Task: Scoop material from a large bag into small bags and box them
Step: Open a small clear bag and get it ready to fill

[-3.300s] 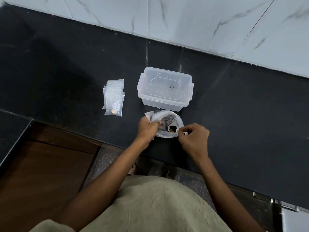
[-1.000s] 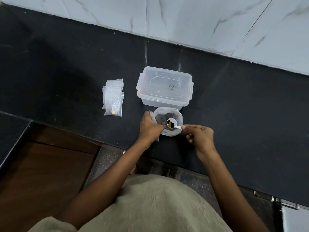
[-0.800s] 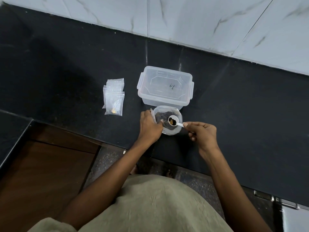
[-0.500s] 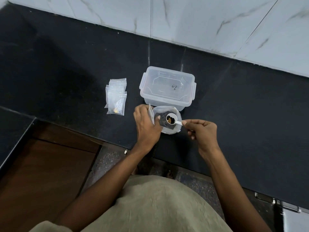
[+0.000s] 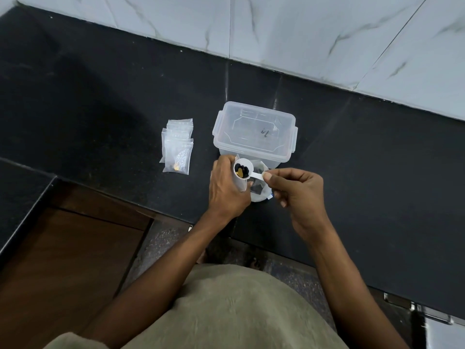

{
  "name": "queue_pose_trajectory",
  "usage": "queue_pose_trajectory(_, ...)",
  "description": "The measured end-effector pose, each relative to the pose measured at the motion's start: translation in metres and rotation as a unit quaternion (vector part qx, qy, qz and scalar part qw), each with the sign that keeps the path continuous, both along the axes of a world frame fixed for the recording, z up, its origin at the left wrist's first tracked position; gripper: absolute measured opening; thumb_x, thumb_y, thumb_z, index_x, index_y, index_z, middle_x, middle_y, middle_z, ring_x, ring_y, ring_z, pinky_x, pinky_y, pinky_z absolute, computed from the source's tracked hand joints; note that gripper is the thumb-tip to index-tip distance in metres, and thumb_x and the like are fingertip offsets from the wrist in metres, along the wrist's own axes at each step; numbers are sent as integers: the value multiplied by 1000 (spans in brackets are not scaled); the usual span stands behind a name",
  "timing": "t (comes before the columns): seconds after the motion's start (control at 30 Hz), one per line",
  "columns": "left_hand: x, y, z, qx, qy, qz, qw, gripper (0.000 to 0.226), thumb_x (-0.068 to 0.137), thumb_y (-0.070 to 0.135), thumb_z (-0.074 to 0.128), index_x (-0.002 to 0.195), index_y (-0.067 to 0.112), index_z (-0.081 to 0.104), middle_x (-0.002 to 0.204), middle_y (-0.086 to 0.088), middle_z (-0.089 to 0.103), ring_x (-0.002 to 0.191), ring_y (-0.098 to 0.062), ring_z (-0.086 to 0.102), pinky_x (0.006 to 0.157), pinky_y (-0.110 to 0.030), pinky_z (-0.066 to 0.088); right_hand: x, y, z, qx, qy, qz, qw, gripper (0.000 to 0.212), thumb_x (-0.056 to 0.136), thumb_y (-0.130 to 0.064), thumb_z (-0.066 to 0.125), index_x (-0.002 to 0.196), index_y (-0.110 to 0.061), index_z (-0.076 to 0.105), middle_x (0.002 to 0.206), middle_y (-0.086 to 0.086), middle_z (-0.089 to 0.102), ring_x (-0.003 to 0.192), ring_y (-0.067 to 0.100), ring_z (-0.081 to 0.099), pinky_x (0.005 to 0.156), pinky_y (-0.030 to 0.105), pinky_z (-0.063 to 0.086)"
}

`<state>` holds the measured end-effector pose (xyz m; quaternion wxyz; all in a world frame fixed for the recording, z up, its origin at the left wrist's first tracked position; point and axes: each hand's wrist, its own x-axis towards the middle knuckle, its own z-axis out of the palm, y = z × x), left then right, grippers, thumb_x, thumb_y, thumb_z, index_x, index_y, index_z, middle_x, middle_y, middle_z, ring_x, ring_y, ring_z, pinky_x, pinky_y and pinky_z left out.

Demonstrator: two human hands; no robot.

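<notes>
On the black counter sits the large clear bag (image 5: 259, 191) holding dark pieces, just in front of a clear plastic box (image 5: 254, 133) whose lid is on. My right hand (image 5: 294, 195) pinches the handle of a small white scoop (image 5: 242, 171) loaded with dark and yellow bits. The scoop's bowl hovers over the mouth of a small clear bag (image 5: 239, 183) gripped upright in my left hand (image 5: 226, 190). To the left lies a short stack of small zip bags (image 5: 177, 144); the front one holds a few yellow and dark bits.
A white marble-tiled wall (image 5: 276, 28) runs along the back of the counter (image 5: 100, 96). The counter's front edge steps down to a brown wooden surface (image 5: 63, 260) at lower left. A metal fitting (image 5: 427, 316) shows at lower right.
My right hand lifted the loaded scoop out of the large bag and carried it left. My left hand brought a small bag up under the scoop.
</notes>
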<state>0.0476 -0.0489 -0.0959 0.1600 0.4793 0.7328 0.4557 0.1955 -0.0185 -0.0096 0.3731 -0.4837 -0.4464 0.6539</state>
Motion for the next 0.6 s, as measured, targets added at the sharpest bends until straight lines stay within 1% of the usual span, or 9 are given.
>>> queue_pose_trajectory(0.07, 1, 1, 3, 18, -28, -10, 999, 43, 74, 16, 79, 101, 19, 45, 91, 17, 46, 86, -9, 45, 73, -14, 40, 0, 0, -2, -5, -6, -8, 1000, 10, 83, -1, 77, 86, 9, 75, 61, 9, 66, 48, 11, 45, 41, 19, 34)
queue_pose_trajectory(0.13, 1, 0, 5, 34, -57, -18, 998, 37, 75, 28, 74, 97, 14, 47, 89, 5, 54, 83, -19, 52, 70, -28, 45, 0, 1, -3, -10, -10, -16, 1000, 12, 82, 0, 78, 87, 10, 75, 63, 13, 64, 48, 11, 45, 41, 19, 34)
queue_pose_trajectory(0.17, 1, 1, 6, 45, -68, -20, 996, 40, 74, 35, 71, 95, 11, 47, 89, -1, 56, 82, -24, 55, 68, -33, 46, 1, 1, -3, -11, -12, -21, 1000, 12, 82, 0, 78, 87, 10, 75, 63, 15, 63, 48, 11, 45, 41, 19, 34)
queue_pose_trajectory(0.23, 0, 1, 6, 64, -87, -22, 994, 44, 74, 41, 68, 93, 8, 47, 87, -8, 57, 78, -30, 56, 66, -41, 47, 3, 2, -3, -10, -18, -27, 999, 11, 82, 0, 78, 87, 9, 75, 64, 15, 63, 47, 10, 45, 41, 19, 34)
queue_pose_trajectory(0.3, 1, 1, 8, 77, -101, -22, 992, 42, 78, 43, 66, 93, 9, 46, 85, -11, 57, 74, -31, 56, 65, -44, 48, 4, 3, -4, -4, -23, -30, 999, 9, 82, 0, 78, 87, 7, 76, 64, 14, 65, 47, 10, 45, 40, 19, 34)
queue_pose_trajectory(0.37, 1, 2, 8, 81, -119, -25, 989, 39, 81, 34, 71, 94, 8, 46, 86, -11, 58, 74, -31, 57, 65, -43, 50, 4, 3, -5, 1, -26, -32, 999, 8, 82, 0, 78, 87, 6, 77, 64, 14, 66, 46, 10, 45, 40, 18, 35)
queue_pose_trajectory(0.43, -1, 3, 4, 78, -131, -22, 988, 34, 85, 11, 78, 95, 9, 46, 86, -8, 58, 75, -29, 59, 65, -47, 51, 5, 4, -5, 4, -29, -36, 999, 8, 82, -1, 78, 87, 6, 77, 65, 15, 66, 46, 10, 45, 40, 18, 35)
queue_pose_trajectory(0.47, -3, 3, 2, 76, -139, -22, 987, 36, 84, 2, 79, 96, 9, 46, 87, -8, 58, 75, -30, 59, 65, -48, 51, 5, 5, -5, 6, -31, -39, 999, 8, 82, -1, 79, 87, 6, 77, 65, 15, 67, 46, 11, 46, 40, 18, 35)
queue_pose_trajectory(0.6, -5, 2, 3, 85, -149, -50, 984, 45, 77, -3, 84, 101, 3, 46, 90, -11, 59, 79, -31, 60, 67, -46, 54, 5, 5, -6, 20, -38, -45, 998, 8, 82, -1, 78, 87, 5, 77, 63, 9, 69, 46, 10, 46, 40, 18, 35)
